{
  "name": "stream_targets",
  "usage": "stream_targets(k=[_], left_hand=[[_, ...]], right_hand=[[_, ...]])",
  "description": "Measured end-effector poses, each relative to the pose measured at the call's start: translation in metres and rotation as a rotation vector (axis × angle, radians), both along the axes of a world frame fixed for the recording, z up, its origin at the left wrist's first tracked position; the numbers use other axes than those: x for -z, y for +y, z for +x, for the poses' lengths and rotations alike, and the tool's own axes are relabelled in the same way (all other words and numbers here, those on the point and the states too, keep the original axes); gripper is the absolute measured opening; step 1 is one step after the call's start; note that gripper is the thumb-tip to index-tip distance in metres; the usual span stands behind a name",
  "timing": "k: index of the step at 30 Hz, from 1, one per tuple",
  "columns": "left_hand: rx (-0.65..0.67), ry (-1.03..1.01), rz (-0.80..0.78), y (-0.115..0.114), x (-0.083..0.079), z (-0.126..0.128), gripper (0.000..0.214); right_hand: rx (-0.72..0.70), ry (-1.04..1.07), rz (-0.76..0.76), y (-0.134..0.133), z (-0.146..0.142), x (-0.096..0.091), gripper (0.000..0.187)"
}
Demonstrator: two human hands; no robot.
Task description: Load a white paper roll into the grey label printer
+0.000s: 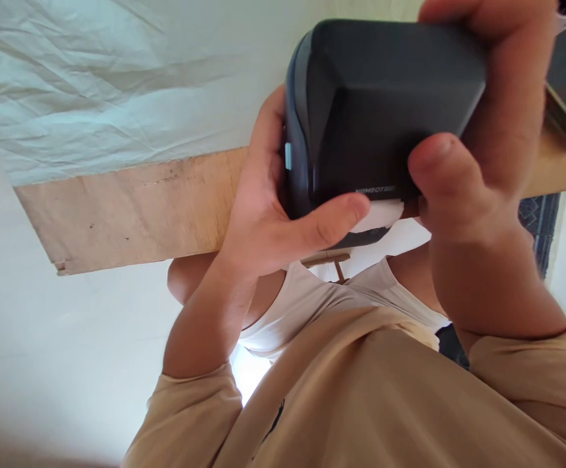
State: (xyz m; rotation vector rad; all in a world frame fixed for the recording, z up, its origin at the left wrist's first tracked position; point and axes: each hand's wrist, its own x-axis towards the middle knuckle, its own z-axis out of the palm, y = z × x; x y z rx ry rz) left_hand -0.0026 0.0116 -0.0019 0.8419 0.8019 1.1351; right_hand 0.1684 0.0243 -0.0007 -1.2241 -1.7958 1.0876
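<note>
two-handed hold on a dark device. the device (385,110) is held up over the near edge of a wooden board (131,211), above the lap, its broad face turned toward the viewer. the left hand (263,221) grasps its left side and lower edge, the thumb laid across the lower front; the right hand (495,169) grasps the right end, fingers over the upper corner and thumb on the face. both hands are thus closed about the device. white paper (380,214) shows at the lower edge, just beside the left thumb tip; whether the thumb presses on it cannot be told.

for a sound hold, the weight is best shared between both palms, with the left thumb drawn clear of the paper so as not to crease it, and the right thumb kept to the flat of the face. a level, unhurried turn would suit so smooth a casing.

lettering: "niimbot", in pale capitals along the lower edge of the face; the smaller characters after it are blurred. a blue tab (288,156) on the left side carries no readable writing, and the dark mark (276,419) on the shirt (371,390) cannot be read.
</note>
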Motion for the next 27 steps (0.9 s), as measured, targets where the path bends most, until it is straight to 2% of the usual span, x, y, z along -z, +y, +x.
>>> stream_targets(k=[2,3,8,13,16,20,23,27], left_hand=[[0.002,-0.004,-0.026,0.0,0.0,0.002,0.043],[0.003,0.017,-0.027,0.0,-0.001,0.003,0.038],[0.018,0.113,0.007,-0.001,-0.002,0.002,0.029],[0.036,0.137,-0.001,-0.001,0.003,-0.001,0.027],[0.046,-0.003,0.06,0.0,0.008,0.0,0.026],[0.031,-0.223,0.224,0.008,0.012,0.007,0.04],[0.048,-0.164,0.206,0.013,0.01,0.01,0.045],[0.066,-0.081,0.15,0.01,0.006,0.005,0.039]], right_hand=[[-0.015,-0.014,0.175,0.001,0.0,-0.004,0.06],[-0.017,-0.012,0.211,0.002,0.001,-0.003,0.062],[-0.005,0.002,0.206,0.006,0.003,0.007,0.067],[-0.032,-0.022,0.229,0.006,0.005,0.006,0.064],[-0.023,-0.05,0.234,0.005,0.006,0.004,0.063],[0.011,-0.07,0.225,0.002,0.006,0.006,0.064],[0.038,-0.04,0.219,0.001,0.006,0.007,0.065],[-0.02,0.012,0.214,0.003,0.004,0.003,0.056]])
